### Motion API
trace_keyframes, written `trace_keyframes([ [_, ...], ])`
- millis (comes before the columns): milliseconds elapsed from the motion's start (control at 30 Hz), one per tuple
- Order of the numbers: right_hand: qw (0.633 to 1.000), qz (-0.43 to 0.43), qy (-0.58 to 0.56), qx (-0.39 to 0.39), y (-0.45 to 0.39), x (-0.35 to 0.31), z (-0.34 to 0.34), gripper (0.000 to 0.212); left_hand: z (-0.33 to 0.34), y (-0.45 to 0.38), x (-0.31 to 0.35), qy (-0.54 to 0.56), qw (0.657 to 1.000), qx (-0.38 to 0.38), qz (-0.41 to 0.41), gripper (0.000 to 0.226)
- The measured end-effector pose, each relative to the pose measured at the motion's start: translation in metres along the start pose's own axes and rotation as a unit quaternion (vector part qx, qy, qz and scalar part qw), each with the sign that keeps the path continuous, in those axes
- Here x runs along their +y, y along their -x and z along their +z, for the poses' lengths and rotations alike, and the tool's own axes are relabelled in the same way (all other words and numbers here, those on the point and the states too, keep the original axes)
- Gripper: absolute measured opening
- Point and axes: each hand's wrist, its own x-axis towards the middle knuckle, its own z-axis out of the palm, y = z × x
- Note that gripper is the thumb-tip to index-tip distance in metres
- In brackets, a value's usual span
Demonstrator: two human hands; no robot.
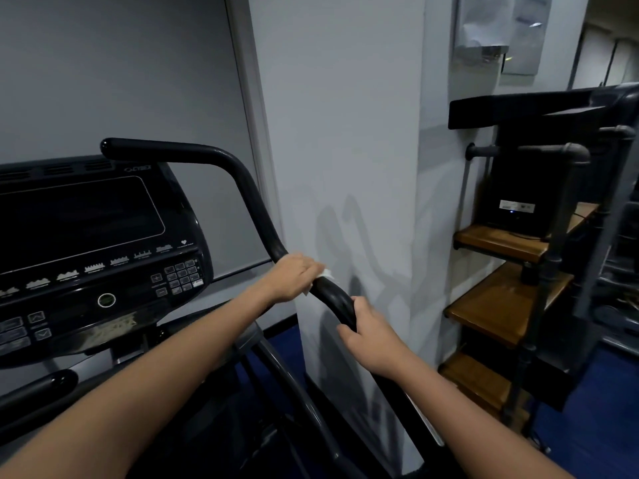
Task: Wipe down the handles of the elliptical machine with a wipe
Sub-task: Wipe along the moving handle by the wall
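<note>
Gym wall behind; wipe (325, 274) is held on right handle (249, 202) by left hand (294, 278), right hand (368, 335) gripping below. Upper handle and the other handle judged unwiped.

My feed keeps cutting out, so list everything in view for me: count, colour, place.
handle: one, black, curving from above the console down to both hands
wipe: one, white, on the handle under the left hand
console: one, black, screen dark, left
lower bar: one, black, below the console
wall column: one, grey, centre
shelf unit: one, wood boards on dark pipe frame, right
black box: one, top shelf
floor: blue
left hand: presses the wipe round the handle
right hand: grips the handle lower down
</note>
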Motion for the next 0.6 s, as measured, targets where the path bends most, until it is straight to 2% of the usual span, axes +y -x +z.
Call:
trace_keyframes([
  [67, 1.0, 0.003, 0.003, -0.008, 0.002, 0.001, 0.0, 0.027, -0.007, -0.007, -0.026, -0.136, 0.99, -0.037, -0.006, 0.063],
  [133, 1.0, 0.001, 0.01, -0.011, 0.003, 0.003, 0.0, 0.027, -0.008, -0.013, -0.042, -0.248, 0.968, -0.038, -0.009, 0.043],
  [167, 1.0, -0.001, 0.012, -0.008, 0.003, 0.004, 0.001, 0.027, -0.008, -0.015, -0.043, -0.277, 0.96, -0.036, -0.016, 0.034],
  [233, 1.0, -0.003, 0.014, -0.005, 0.003, 0.005, 0.001, 0.025, -0.005, -0.019, -0.041, -0.288, 0.957, -0.026, -0.034, 0.031],
  [300, 1.0, -0.006, 0.02, -0.003, 0.004, 0.005, 0.001, 0.026, -0.004, -0.015, -0.028, -0.245, 0.969, -0.02, -0.037, 0.044],
  [400, 1.0, 0.006, 0.02, 0.011, 0.008, 0.006, 0.001, 0.028, -0.001, -0.003, 0.011, -0.103, 0.994, -0.011, -0.032, 0.067],
  [500, 0.999, 0.028, 0.02, 0.024, 0.015, 0.011, 0.005, 0.029, 0.002, 0.007, 0.049, -0.05, 0.999, 0.017, -0.006, 0.048],
  [600, 0.998, 0.053, 0.003, 0.044, 0.036, 0.027, 0.012, 0.034, 0.005, 0.018, 0.076, -0.052, 0.997, 0.039, 0.034, 0.048],
])
